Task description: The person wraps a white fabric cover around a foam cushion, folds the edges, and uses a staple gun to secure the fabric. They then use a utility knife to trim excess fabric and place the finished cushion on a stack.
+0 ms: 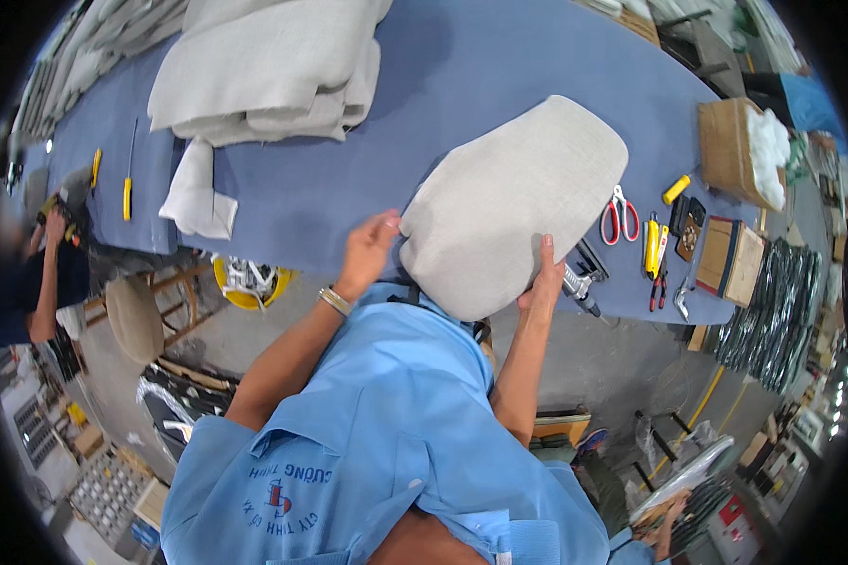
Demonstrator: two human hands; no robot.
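A light grey, fabric-covered seat pad with rounded corners lies tilted across the table's front edge, its near end against my blue shirt. My right hand grips the pad's lower right edge, thumb on top and the other fingers hidden beneath. At the pad's left edge is my left hand, its fingers bent and drawn together; whether they pinch the fabric or something small is not clear. Right of the pad lie red-handled scissors and a power tool, partly covered by it.
Folded grey fabric is piled on the blue table, near a small fabric piece. Yellow-handled tools and a box of white stuffing are at right. A yellow bucket stands below; another person's hand shows far left.
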